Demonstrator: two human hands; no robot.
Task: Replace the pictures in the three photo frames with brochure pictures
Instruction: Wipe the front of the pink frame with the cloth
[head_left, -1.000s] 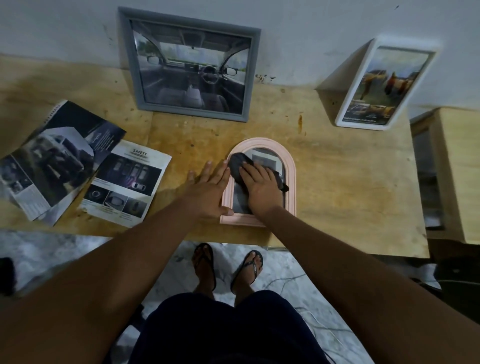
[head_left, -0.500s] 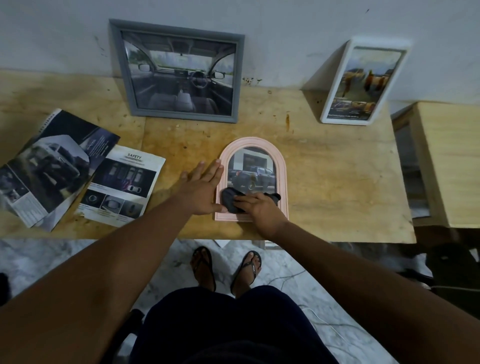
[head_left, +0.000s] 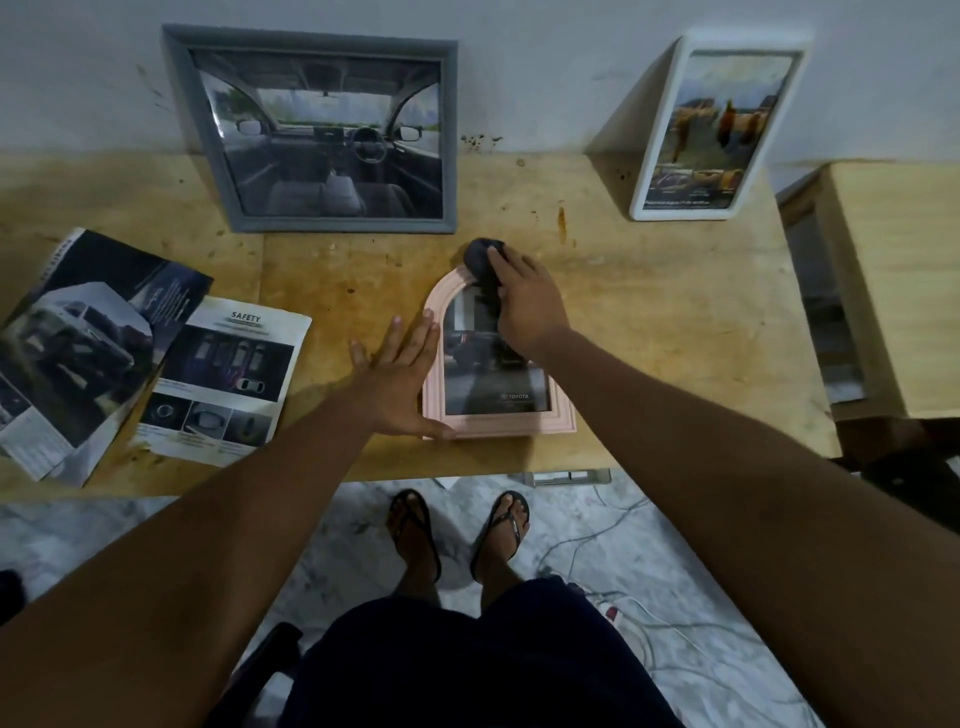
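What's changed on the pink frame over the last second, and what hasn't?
The right hand, gripping the dark cloth, wiped down the glass of the pink frame, then back up; the cloth now sits at the top of the arch, partly over its rim. Nothing was taken or let go. The left hand stays flat against the frame's left side; the grey frame, white frame and brochures have not moved.

right hand (head_left: 530, 306), dark cloth (head_left: 480, 255) perhaps, pink frame (head_left: 498, 423)

Both arms reach forward. The left hand (head_left: 400, 374) lies flat, fingers straight; the right hand (head_left: 524, 306), farther out, curls its fingers round a dark cloth (head_left: 480, 257).
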